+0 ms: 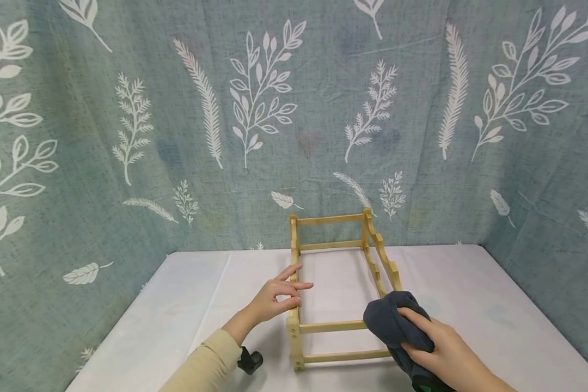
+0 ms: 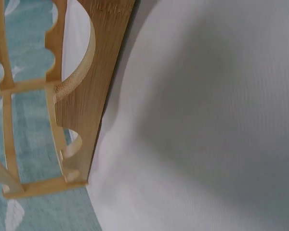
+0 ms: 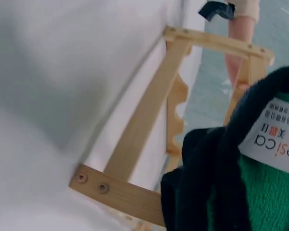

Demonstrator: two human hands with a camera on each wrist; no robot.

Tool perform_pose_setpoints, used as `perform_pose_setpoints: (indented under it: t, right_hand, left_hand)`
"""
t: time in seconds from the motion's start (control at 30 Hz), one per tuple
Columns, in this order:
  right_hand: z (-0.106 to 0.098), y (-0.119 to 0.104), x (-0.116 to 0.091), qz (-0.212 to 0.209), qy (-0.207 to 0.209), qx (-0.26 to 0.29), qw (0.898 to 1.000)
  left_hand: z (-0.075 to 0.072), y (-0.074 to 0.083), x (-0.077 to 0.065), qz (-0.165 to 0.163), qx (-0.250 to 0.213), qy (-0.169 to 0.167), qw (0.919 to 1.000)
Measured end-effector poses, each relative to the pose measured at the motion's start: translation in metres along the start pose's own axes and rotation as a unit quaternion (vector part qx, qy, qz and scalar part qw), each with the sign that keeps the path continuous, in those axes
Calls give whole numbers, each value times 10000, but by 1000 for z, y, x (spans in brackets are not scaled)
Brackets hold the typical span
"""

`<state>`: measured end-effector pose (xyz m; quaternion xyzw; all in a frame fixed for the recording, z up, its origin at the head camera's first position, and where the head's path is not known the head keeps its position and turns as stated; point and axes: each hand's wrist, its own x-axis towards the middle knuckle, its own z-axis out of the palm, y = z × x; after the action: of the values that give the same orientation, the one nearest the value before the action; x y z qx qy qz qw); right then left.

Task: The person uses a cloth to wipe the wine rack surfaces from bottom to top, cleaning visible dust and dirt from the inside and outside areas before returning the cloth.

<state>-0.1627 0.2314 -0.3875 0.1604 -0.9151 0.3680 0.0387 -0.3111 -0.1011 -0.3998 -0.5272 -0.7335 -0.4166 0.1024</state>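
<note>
A light bamboo rack (image 1: 333,327) with scalloped side rails stands on the white table. My left hand (image 1: 276,296) rests on its left side rail, fingers spread and fairly straight. A dark navy cloth (image 1: 394,321) is bunched in my right hand (image 1: 443,348), which grips it against the rack's near right corner and covers that corner. From the right wrist, the cloth (image 3: 200,178) shows a green terry side and a white printed label (image 3: 274,137). The left wrist view catches the notched side of the rack (image 2: 89,103) close up, while the left fingers are out of that frame.
The white tabletop (image 1: 475,305) spreads out on both sides of the rack. Behind and beside it hangs a grey-green curtain (image 1: 313,120) with white leaf prints. A black device (image 1: 250,360) sits at the left wrist, below the tan sleeve (image 1: 206,362).
</note>
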Motion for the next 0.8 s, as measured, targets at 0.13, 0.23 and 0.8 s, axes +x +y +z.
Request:
perform_pose_setpoints:
  t: [0.13,0.23,0.8]
  right_hand:
    - [14,-8,2,199,334,-340,9987]
    - [23,-14,3,253,686,-797,9941]
    - [64,-66,26,-2922,1312,-1678,9323]
  left_hand:
    - [-4,-7,-4,-73,-6,177,9998]
    - [-4,-11,-8,-186,-83,312,9993]
    - [-13,-8,-22,-542,-584,-332,9963]
